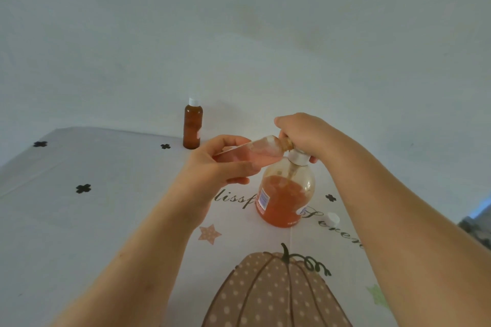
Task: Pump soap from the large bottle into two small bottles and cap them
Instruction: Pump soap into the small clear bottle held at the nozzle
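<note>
Mid-fill: the left hand [218, 164] grips a tilted small bottle [255, 151] at the large bottle [284, 199] spout, the right hand [305, 133] curls over its pump [299, 156], and capping next will likely need the cap [333, 219] lying right of the large bottle.

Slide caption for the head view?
Left hand tilts small clear bottle to the large bottle; right hand grips its pump.

- The large bottle [288, 194] is clear, glossy plastic, smeared inside above the soap.
- Its pump [299, 157] is white plastic with a dull sheen.
- The small bottle [255, 152] is thin, see-through, glossy plastic.
- The brown bottle [191, 127] is smooth and amber; plastic or glass, I cannot tell.
- The loose cap [333, 219] is matt white plastic.
- The counter [106, 194] wears a smooth, matt printed cloth.
- The wall [239, 34] looks matt.
</note>
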Demonstrator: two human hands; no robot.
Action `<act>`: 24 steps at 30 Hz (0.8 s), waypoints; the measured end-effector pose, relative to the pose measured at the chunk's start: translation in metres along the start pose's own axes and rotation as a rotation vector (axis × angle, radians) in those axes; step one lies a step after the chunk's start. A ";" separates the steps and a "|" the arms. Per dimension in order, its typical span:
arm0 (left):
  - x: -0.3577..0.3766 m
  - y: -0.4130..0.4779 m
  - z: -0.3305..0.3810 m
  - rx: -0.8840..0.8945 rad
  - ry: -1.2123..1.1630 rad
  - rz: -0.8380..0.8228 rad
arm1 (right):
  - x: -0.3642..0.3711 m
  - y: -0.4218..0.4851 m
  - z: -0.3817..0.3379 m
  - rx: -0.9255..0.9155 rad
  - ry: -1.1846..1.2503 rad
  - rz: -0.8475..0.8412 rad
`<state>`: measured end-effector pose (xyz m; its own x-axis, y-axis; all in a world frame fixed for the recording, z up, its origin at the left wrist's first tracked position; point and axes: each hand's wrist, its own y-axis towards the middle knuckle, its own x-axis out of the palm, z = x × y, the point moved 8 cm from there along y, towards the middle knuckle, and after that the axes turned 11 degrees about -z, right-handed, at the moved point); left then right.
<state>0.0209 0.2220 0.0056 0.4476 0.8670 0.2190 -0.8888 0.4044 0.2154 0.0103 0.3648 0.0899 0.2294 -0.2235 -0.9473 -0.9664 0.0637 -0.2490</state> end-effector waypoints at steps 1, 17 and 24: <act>0.000 0.000 -0.001 -0.005 0.004 -0.002 | -0.001 0.001 0.002 -0.003 0.034 0.022; 0.005 -0.004 0.006 0.006 -0.006 -0.002 | -0.002 0.003 0.014 0.089 0.302 0.019; 0.008 -0.006 0.009 0.012 -0.026 -0.002 | -0.011 0.001 0.013 0.153 0.250 0.001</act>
<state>0.0303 0.2242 0.0147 0.4515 0.8586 0.2430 -0.8870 0.4022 0.2269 0.0086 0.3799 0.0971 0.1739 -0.4552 -0.8732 -0.9335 0.2063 -0.2934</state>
